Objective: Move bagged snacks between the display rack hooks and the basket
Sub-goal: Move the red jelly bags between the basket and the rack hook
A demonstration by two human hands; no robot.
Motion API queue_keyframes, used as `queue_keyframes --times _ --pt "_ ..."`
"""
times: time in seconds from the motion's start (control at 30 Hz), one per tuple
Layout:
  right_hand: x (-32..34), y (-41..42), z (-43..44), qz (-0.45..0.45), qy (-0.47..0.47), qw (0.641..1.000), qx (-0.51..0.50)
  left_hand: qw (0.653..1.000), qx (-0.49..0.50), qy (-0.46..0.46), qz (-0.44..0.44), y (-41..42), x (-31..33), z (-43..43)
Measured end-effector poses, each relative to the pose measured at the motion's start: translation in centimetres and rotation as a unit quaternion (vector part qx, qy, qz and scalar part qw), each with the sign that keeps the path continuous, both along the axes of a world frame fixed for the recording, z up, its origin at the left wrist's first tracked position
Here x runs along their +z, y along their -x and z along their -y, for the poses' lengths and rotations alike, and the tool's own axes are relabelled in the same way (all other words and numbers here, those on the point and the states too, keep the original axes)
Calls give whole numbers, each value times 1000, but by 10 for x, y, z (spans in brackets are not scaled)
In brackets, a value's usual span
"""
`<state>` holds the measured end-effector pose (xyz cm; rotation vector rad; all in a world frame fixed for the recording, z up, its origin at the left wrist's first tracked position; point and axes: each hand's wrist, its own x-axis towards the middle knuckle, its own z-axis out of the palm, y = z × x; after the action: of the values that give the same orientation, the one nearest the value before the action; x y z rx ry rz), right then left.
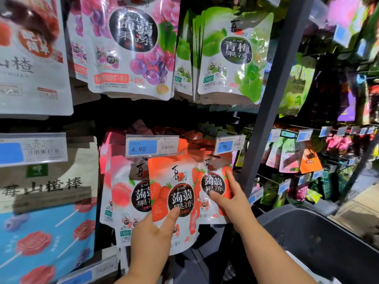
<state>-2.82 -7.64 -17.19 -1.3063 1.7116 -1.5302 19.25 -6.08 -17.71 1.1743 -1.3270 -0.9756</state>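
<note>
Shop rack hooks crowd your view. Your left hand pinches the front strawberry bag, and your right hand grips the second strawberry bag. Both bags are at the rack, so the move to the basket seems barely begun.

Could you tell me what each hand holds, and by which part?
The left hand pinches the front strawberry bag at its lower left. The right hand holds the rear strawberry bag by its right edge.
</note>
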Motion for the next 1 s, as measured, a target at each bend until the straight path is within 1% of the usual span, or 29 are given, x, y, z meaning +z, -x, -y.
queue_keyframes --times 0.2,0.37,0.43,0.5,0.57,0.63,0.73,0.77,0.8,0.87,0.93,1.0 --pt "2 -6 11 -33 -33 999 -11 1000 -8 11 12 5 -1 3" --pt "-3 -9 8 -113 -60 990 -58 999 -21 26 23 11 0 6" --pt "-6 -11 2 -148 -56 985 -62 999 -31 27 26 13 0 8" --pt "-10 -13 -4 -186 -74 978 -62 998 -46 25 24 15 0 6" --pt "-14 -13 -10 -205 -94 972 -69 998 -63 25 19 17 4 3" --pt "-15 -12 -13 -217 -81 968 -95 997 -76 25 12 20 4 2" --pt "-14 -13 -19 -231 -4 962 -144 995 -95 15 -2 26 -2 4" --pt "-13 -14 -21 -211 20 967 -139 994 -105 5 -6 28 -3 5" --pt "-11 -17 -23 -158 32 981 -112 994 -113 1 -10 31 -4 5" --pt "-7 -23 -27 -25 29 999 -18 993 -117 -5 -18 37 -3 7" --pt "-8 -25 -27 60 24 997 49 992 -120 -15 -25 44 0 9" --pt "-13 -21 -27 111 32 991 70 990 -131 -33 -33 51 0 12"
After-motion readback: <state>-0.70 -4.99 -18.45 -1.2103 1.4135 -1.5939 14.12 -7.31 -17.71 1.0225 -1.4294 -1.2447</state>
